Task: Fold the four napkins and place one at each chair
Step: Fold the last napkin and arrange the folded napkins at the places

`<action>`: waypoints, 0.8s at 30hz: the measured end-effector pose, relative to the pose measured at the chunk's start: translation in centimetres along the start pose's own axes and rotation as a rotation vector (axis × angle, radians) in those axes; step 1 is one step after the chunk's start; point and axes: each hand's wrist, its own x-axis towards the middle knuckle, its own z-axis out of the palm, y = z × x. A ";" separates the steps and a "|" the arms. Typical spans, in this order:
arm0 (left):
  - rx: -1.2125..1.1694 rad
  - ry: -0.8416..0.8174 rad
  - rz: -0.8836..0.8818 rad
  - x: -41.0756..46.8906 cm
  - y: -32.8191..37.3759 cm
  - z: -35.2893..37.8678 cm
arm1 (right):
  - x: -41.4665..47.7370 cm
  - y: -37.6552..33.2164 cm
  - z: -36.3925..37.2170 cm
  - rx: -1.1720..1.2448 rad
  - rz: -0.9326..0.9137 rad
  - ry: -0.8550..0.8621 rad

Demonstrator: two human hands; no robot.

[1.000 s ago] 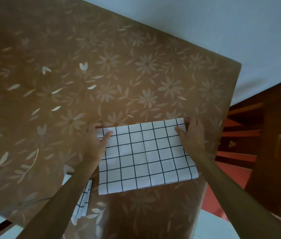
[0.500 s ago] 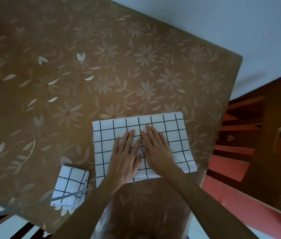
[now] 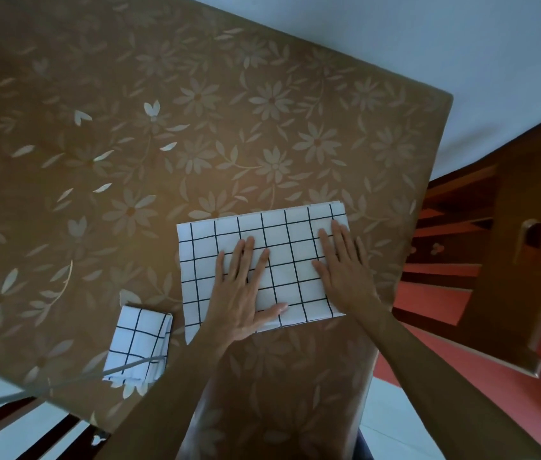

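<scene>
A white napkin with a black grid, folded into a rectangle, lies near the table's corner on the brown flowered tablecloth. My left hand rests flat on its left half with fingers spread. My right hand presses flat on its right part, fingertips near the far right corner. Neither hand grips anything. A second napkin, folded small, sits at the table's near edge to the left of my left forearm.
A wooden chair with a red seat stands past the table's right edge. Dark chair slats show below the near left edge. A thin grey cord crosses the small napkin. The pale wall lies beyond the table.
A second ago both hands held the napkin's far corners. Then they lay side by side at its middle. Now my right hand has slid out to the right half, my left stays left of centre.
</scene>
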 end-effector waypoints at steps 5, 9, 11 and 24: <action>0.009 0.018 -0.021 0.0 0.7 0.2 | -2.6 -2.5 -0.3 -0.014 0.018 0.055; 0.003 0.040 -0.026 0.0 0.8 0.7 | -5.2 -6.1 1.6 0.038 -0.149 0.054; 0.010 0.062 -0.025 -0.5 1.1 1.0 | -5.5 -6.3 2.3 0.054 -0.128 0.037; -0.021 0.111 -0.155 -3.8 0.4 1.8 | -7.9 -0.3 0.1 0.146 0.220 0.008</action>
